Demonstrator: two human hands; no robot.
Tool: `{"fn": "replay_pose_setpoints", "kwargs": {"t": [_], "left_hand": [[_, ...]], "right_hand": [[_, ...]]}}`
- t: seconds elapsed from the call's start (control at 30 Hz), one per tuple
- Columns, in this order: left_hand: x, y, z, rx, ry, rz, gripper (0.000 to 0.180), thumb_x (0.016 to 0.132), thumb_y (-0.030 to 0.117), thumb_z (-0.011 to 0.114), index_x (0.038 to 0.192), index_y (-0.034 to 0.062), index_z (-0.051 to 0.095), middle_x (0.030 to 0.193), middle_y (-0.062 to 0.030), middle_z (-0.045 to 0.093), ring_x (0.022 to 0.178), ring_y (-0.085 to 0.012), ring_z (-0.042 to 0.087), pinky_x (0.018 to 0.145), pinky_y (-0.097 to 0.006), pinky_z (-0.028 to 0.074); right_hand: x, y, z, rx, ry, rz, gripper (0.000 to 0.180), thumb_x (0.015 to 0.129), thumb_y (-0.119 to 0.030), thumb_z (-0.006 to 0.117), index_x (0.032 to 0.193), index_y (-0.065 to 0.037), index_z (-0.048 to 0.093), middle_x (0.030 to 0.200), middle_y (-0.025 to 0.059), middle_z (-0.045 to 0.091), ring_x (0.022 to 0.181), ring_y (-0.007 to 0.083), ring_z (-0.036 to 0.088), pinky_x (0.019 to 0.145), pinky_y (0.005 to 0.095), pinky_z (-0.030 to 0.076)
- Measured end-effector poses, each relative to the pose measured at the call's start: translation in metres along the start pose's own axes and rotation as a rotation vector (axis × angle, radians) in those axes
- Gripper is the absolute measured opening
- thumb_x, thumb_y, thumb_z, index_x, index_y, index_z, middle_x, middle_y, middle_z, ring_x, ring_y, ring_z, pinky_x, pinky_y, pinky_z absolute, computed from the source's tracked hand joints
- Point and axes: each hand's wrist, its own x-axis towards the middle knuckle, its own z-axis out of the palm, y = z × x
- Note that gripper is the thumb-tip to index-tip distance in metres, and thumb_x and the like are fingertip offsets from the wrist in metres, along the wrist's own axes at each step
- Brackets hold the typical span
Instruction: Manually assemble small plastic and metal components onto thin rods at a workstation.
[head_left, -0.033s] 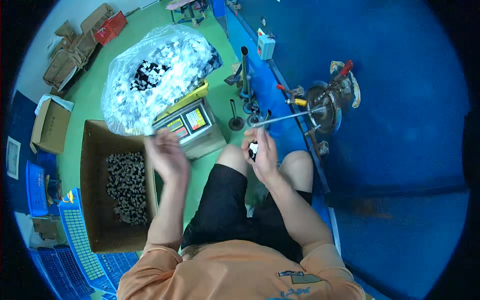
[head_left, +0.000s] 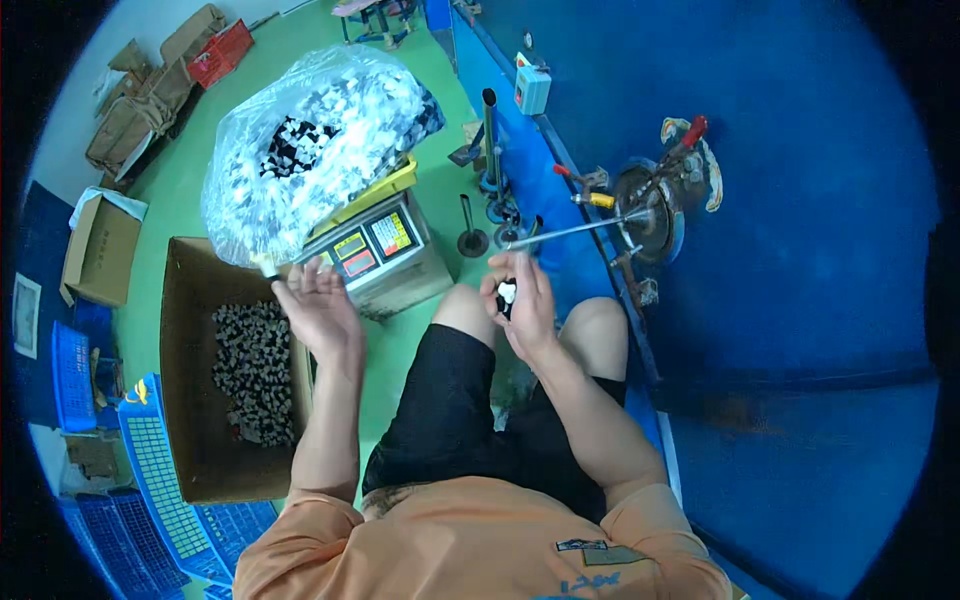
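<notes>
My left hand (head_left: 318,305) is raised beside the bag's near edge, palm up with its fingers spread. Just past its thumb tip is a small black-and-white piece (head_left: 267,267); whether the thumb still touches it I cannot tell. A large clear plastic bag (head_left: 235,195) full of similar black-and-white pieces rests on a yellow tray (head_left: 385,190) on the scale (head_left: 415,265). Above my right knee, my right hand (head_left: 527,310) is curled around small black-and-white pieces (head_left: 506,292). Its fingertips are close to the end of a metal rod (head_left: 565,236).
Left of my legs stands an open cardboard box (head_left: 200,440) with many small dark pieces inside. Blue plastic crates (head_left: 160,470) are beside it. At right, a round metal fixture (head_left: 645,215) with a red-handled lever sits on the blue bench (head_left: 800,300). Upright metal posts (head_left: 490,140) stand beyond my knees.
My left hand has shifted slightly left and its fingers have spread. The small piece by it has moved left, toward the bag's near edge. My right hand stays almost still.
</notes>
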Motion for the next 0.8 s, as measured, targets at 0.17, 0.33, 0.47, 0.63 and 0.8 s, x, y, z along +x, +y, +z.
{"fn": "replay_pose_setpoints", "kwargs": {"t": [0.17,0.33,0.47,0.63,0.8], "left_hand": [[-0.031,-0.022,-0.018,0.811,-0.519,-0.156,0.02,0.088,0.01,0.063,0.107,0.0042,0.063,0.093,-0.004,0.061,0.079,-0.0123,0.054,0.075,-0.025,0.044],[-0.055,-0.06,0.002,1.016,-1.045,0.286,0.02,0.083,0.001,0.063,0.103,0.0048,0.066,0.105,-0.0092,0.06,0.091,-0.0183,0.055,0.076,-0.027,0.046],[-0.052,-0.072,0.005,0.888,-0.974,-0.003,0.01,0.085,0.001,0.062,0.096,0.0017,0.062,0.099,-0.0086,0.06,0.085,-0.0158,0.056,0.073,-0.026,0.046],[-0.036,-0.08,0.01,0.78,-0.866,-0.166,0.005,0.088,-0.001,0.06,0.092,0.0005,0.057,0.093,-0.0075,0.06,0.076,-0.0123,0.057,0.07,-0.023,0.047],[-0.038,-0.085,0.019,0.654,-0.852,-0.261,0.01,0.088,-0.004,0.059,0.097,-0.0004,0.055,0.088,-0.0057,0.06,0.071,-0.0097,0.056,0.068,-0.02,0.047]], "right_hand": [[0.003,0.0,0.013,-0.007,-0.022,0.056,0.039,0.104,-0.039,0.033,0.106,-0.007,0.055,0.074,0.0032,0.058,0.052,0.0068,0.043,0.042,0.0186,0.029],[0.007,0.014,0.008,-0.192,-0.002,-0.059,0.037,0.105,-0.037,0.033,0.107,-0.007,0.055,0.071,0.0033,0.057,0.051,0.0078,0.044,0.041,0.0187,0.029],[0.009,0.016,0.004,-0.166,0.019,-0.033,0.033,0.104,-0.033,0.035,0.105,-0.007,0.054,0.069,0.0028,0.054,0.05,0.0085,0.042,0.041,0.0197,0.029],[0.009,0.005,-0.006,-0.221,0.009,-0.008,0.029,0.104,-0.03,0.037,0.103,-0.007,0.054,0.067,0.0014,0.051,0.05,0.008,0.041,0.041,0.021,0.028],[0.015,0.007,-0.011,-0.169,0.131,-0.133,0.028,0.104,-0.029,0.038,0.102,-0.006,0.054,0.066,0.0009,0.049,0.05,0.0081,0.041,0.041,0.0221,0.027]]}}
